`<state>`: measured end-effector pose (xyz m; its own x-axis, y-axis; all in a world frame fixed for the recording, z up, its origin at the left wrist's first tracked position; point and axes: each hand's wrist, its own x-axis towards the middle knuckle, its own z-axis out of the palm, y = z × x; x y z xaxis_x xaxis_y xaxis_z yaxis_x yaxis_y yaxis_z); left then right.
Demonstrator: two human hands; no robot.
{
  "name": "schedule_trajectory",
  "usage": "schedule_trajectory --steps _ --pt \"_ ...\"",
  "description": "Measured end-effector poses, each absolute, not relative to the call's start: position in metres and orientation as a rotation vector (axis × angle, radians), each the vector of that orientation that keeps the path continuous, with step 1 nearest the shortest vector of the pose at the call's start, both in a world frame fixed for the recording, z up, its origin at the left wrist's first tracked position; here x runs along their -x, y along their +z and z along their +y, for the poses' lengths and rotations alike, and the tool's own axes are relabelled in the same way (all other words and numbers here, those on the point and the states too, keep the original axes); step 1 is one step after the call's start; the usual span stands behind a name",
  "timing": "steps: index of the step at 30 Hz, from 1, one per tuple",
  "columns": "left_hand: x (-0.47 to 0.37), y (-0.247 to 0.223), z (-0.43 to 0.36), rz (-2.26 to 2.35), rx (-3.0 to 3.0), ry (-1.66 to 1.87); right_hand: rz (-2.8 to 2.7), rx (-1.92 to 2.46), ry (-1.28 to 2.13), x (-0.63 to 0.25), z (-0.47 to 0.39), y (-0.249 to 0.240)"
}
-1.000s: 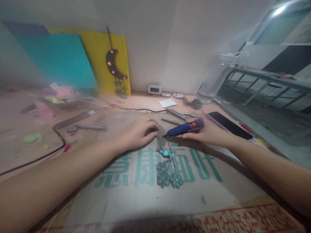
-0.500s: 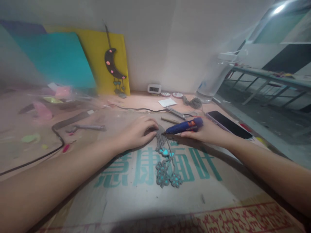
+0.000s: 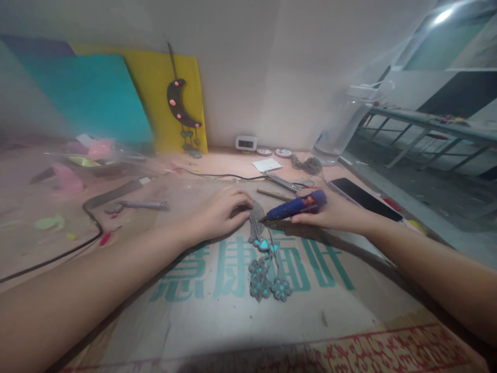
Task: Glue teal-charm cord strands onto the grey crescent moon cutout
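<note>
Grn Chinese chars point(image 3: 232, 269) incl. 康 & 叶 on cardboard point(image 3: 217, 329); clock point(image 3: 246, 143) digits illegible.

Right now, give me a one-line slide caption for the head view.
Left hand at a gray ornament; right hand aiming a blue glue gun toward its edge.

Forearms point(image 3: 116, 277) angled inward, left hand point(image 3: 229, 212) curled, right hand point(image 3: 337, 213) apparently gripping

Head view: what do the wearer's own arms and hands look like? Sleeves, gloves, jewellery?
Left forearm and right forearm: bare, no sleeves in view, no watch or bracelet visible. Left hand: ungloved, no ring visible. Right hand: ungloved; its fingers are partly hidden, so rings there can't be ruled out.
</note>
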<state>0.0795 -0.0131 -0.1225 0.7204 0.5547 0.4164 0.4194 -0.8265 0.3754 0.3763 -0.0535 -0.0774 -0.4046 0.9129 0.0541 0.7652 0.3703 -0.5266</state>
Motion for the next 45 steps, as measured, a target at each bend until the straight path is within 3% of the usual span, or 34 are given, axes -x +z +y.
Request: schedule_trajectory --steps 8,20,30,36,41,45 --pt "-0.080 -0.122 -0.013 0.782 -2.657 0.762 -2.225 1.420 0.684 -0.378 -0.054 -0.064" --pt "-0.080 -0.125 -0.013 0.788 -2.655 0.781 -1.802 1.554 0.471 -0.391 0.009 -0.047" --pt "-0.079 -0.127 -0.012 0.779 -2.656 0.791 -1.852 1.651 0.387 -0.387 0.077 -0.077" --pt "-0.079 -0.126 -0.012 0.783 -2.657 0.787 -1.774 1.678 0.313 -0.399 0.066 -0.075" --pt "-0.080 -0.126 -0.010 0.789 -2.674 0.769 -1.644 1.619 0.074 -0.398 0.009 -0.069" --pt "-0.080 -0.124 -0.011 0.801 -2.686 0.744 -2.219 1.252 0.073 -0.373 -0.062 -0.060"
